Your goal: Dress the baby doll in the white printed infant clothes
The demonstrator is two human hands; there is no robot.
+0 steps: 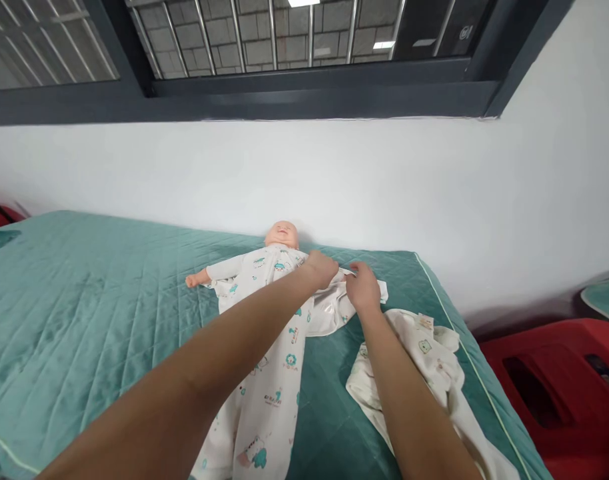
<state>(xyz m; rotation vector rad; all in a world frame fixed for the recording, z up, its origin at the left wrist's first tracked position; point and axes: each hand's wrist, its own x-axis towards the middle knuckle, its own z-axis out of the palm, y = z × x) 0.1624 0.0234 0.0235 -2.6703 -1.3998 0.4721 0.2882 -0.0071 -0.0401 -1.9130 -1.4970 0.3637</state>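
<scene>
A baby doll (282, 235) lies face up on the bed, its head near the wall. A white baby romper (272, 393) with small teal prints lies over its body and stretches towards me. One doll arm (229, 269) in a white sleeve points left, with its small hand bare. On the doll's other side, my left hand (322, 269) is closed on the fabric near the shoulder. My right hand (363, 288) pinches the romper's sleeve edge just beyond it. The doll's arm on that side is mostly hidden by cloth and my hands.
A crumpled cream baby garment (429, 360) lies by my right forearm. The bed has a green quilted cover (109, 300) with a piped right edge. A red plastic piece (559, 393) stands beyond that edge. Behind are a white wall (304, 173) and a dark-framed, barred window (304, 93).
</scene>
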